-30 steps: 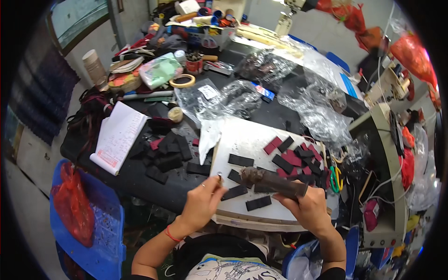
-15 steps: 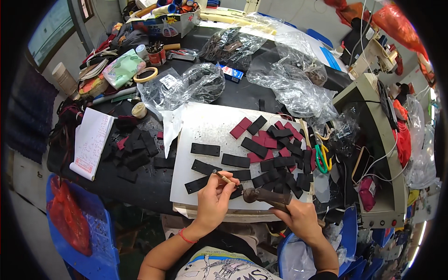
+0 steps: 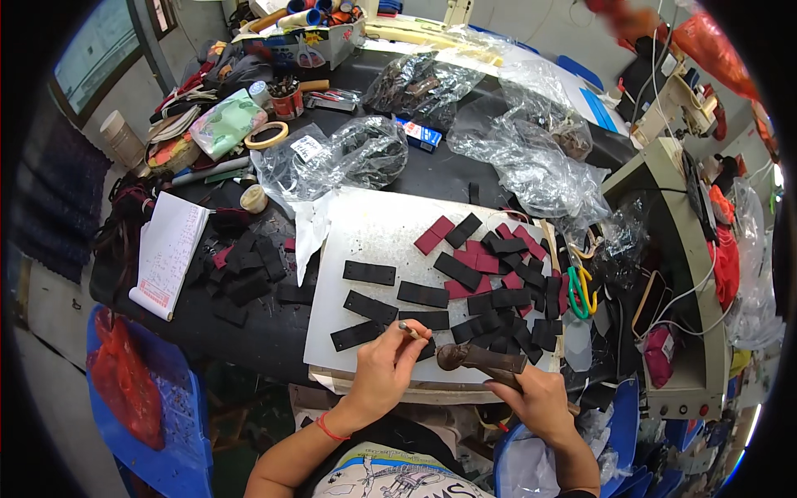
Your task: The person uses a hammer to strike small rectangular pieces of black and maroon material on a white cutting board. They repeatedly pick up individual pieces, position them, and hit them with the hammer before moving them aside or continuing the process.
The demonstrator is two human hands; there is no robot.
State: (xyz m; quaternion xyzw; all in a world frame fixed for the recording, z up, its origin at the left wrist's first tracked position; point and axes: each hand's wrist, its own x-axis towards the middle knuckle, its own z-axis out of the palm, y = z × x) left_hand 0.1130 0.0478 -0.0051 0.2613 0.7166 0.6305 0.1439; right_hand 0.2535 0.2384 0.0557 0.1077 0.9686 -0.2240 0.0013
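My left hand (image 3: 382,365) is closed around a slim rod-like hand punch (image 3: 408,329), its upper end poking out between thumb and fingers. Its lower end is hidden by the fingers, over a black strip (image 3: 427,349) on the white board (image 3: 339,241). In my right hand (image 3: 540,400) is a hammer (image 3: 490,360) with a worn, dark brown rounded head, held low over the board's near edge, just right of the punch. Several black strips (image 3: 422,294) lie about my left hand, some showing small holes. Black and maroon pieces (image 3: 477,259) are heaped at the board's right.
Left of the board are a notepad (image 3: 170,253) and a pile of black pieces (image 3: 241,270). Clear plastic bags (image 3: 531,158) lie behind. Green and yellow handled scissors (image 3: 579,292) rest by the board's right edge. A blue chair (image 3: 145,407) stands at left.
The punch has gone from a slanted pose to a more foreshortened one in my left fingers. The hammer stays close beside it, barely shifted. The whole view has shifted slightly.
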